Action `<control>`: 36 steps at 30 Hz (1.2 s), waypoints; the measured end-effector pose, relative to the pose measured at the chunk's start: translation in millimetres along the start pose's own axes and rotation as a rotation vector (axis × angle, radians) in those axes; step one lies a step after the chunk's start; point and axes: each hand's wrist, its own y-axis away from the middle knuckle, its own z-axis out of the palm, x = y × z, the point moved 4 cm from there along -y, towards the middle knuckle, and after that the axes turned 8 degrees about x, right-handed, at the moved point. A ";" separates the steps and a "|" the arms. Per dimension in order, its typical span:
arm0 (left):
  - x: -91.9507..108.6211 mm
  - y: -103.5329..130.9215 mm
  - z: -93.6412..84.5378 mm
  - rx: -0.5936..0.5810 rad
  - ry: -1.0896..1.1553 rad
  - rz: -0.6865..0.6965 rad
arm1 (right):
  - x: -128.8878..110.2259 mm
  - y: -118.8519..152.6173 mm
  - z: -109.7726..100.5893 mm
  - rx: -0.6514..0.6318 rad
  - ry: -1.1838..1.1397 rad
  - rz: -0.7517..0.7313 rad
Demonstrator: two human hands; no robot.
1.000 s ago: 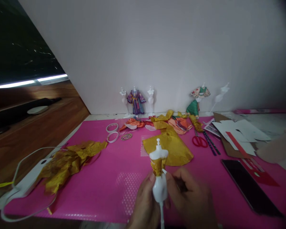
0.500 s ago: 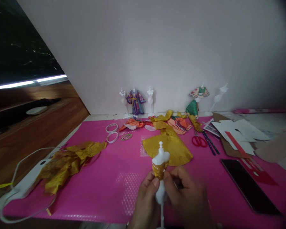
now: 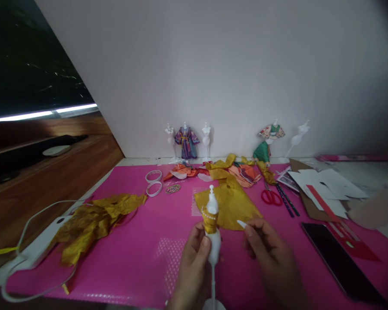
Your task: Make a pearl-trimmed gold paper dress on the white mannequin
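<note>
My left hand (image 3: 197, 258) is closed round the waist of a small white doll mannequin (image 3: 215, 247), which stands on a thin rod with a round base. A gold bodice (image 3: 210, 224) with a row of pearl-like beads along its top edge wraps the mannequin's chest. To the right and apart from it, my right hand (image 3: 268, 249) pinches a small white pointed strip (image 3: 242, 224) between thumb and finger. Behind both hands a piece of gold fabric (image 3: 229, 202) lies spread on the pink mat (image 3: 126, 245).
Crumpled gold fabric (image 3: 97, 219) lies at left beside a white power strip (image 3: 42, 245). Two tape rolls (image 3: 154, 188), red scissors (image 3: 271, 197) and a phone (image 3: 339, 262) lie about. A purple-robed mannequin (image 3: 186, 142) and others line the wall. White papers (image 3: 323, 185) are at right.
My right hand has moved away from the bodice to the right, and a white strip now shows in its fingers. The mannequin has turned, showing its side.
</note>
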 end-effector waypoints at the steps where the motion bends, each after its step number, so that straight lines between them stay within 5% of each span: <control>1: 2.1 0.8 2.5 -0.023 0.026 0.004 | 5.9 -0.6 0.7 -0.026 -0.063 0.047; 8: 0.0 3.5 11.6 -0.132 0.064 0.055 | 38.2 8.5 11.6 -0.037 -0.470 0.300; 20: -5.2 3.1 7.4 -0.055 -0.239 0.209 | 48.7 16.2 21.9 -0.107 -0.393 0.423; 36: -15.2 16.0 9.4 -0.034 -0.144 0.075 | 50.3 23.0 20.0 -0.180 -0.464 0.442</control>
